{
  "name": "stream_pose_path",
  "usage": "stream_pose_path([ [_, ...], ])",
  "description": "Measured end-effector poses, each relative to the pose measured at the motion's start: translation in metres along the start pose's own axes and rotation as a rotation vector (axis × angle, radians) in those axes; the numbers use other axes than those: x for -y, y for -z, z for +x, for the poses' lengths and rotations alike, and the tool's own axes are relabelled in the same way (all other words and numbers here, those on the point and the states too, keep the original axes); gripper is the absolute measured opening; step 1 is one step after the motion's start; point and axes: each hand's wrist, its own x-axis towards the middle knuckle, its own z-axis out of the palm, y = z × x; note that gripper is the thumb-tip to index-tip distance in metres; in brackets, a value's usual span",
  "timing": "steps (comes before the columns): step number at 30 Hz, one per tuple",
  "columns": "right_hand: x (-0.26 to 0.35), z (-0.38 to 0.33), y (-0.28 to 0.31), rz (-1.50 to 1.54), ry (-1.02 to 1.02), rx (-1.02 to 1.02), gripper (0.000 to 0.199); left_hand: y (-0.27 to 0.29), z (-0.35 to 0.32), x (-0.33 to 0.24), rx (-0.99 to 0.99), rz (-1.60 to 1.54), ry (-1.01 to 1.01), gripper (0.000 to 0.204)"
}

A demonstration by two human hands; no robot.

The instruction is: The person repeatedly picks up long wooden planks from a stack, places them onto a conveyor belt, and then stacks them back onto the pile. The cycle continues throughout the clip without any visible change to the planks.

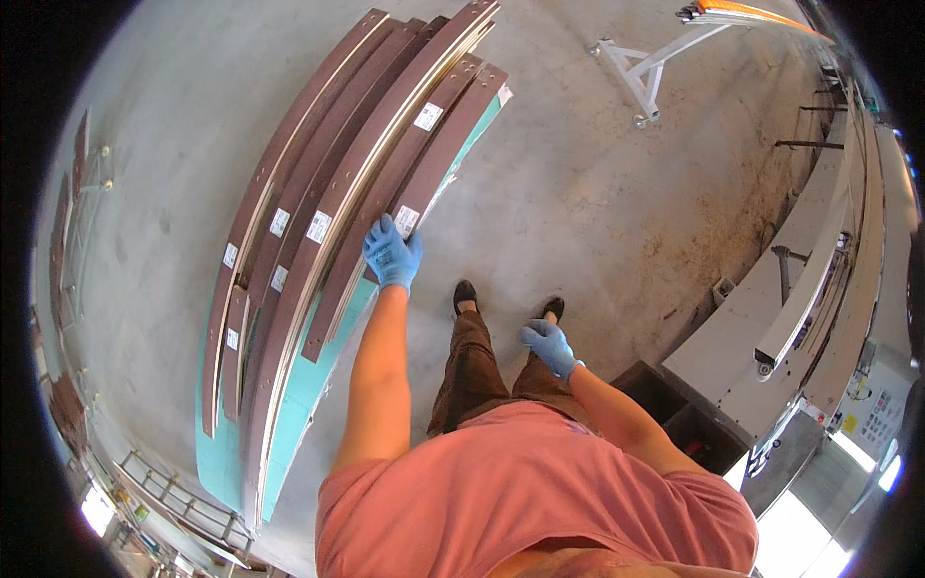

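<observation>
A short dark-brown board (448,149) with a white label lies at the right of a stack of long brown boards. My left hand (392,255), in a blue glove, is closed over this board's near end, just beside the label. The glove hides that end and the grip. My right hand (549,347), gloved in blue too, hangs in front of my right leg with its fingers curled in and nothing visible in it. Left of my left hand lie several more labelled brown boards (332,197), some with pale edges and holes near their ends.
Teal sheeting (220,462) shows beneath the boards. At the right stands a long machine table (718,371) with a pale rail (805,308) and a dark open box (674,409). A white wheeled frame (646,82) stands far right. Sawdust lies on the grey floor (549,193).
</observation>
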Motion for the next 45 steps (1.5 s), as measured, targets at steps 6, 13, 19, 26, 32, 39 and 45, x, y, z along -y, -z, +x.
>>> stream_pose_path([
  [6, -0.029, -0.008, 0.003, -0.027, -0.041, -0.158, 0.047, 0.011, 0.000, -0.011, 0.032, 0.155, 0.112, 0.060],
  [13, -0.025, -0.006, -0.029, 0.017, 0.020, 0.128, 0.054, 0.006, -0.017, 0.003, -0.055, 0.218, 0.155, 0.050],
  [19, -0.036, -0.008, -0.059, -0.116, -0.011, 0.171, 0.053, 0.037, -0.103, 0.050, -0.283, -0.134, 0.145, 0.067],
  [26, -0.013, -0.016, -0.172, -0.122, 0.042, 0.358, 0.054, 0.052, -0.277, 0.254, -0.717, -1.385, 1.385, 0.085],
  [32, -0.019, -0.010, -0.395, -0.018, -0.084, 0.654, 0.050, 0.066, -0.390, 0.484, -1.264, -1.999, 1.712, 0.126],
  [39, -0.040, 0.029, -0.611, 0.294, -0.337, 0.629, 0.041, 0.062, -0.439, 0.644, -1.230, -2.260, 1.602, 0.135],
  [45, -0.042, 0.072, -0.673, 0.520, -0.328, 0.258, 0.033, 0.057, -0.441, 0.666, -0.823, -1.885, 1.459, 0.079],
])
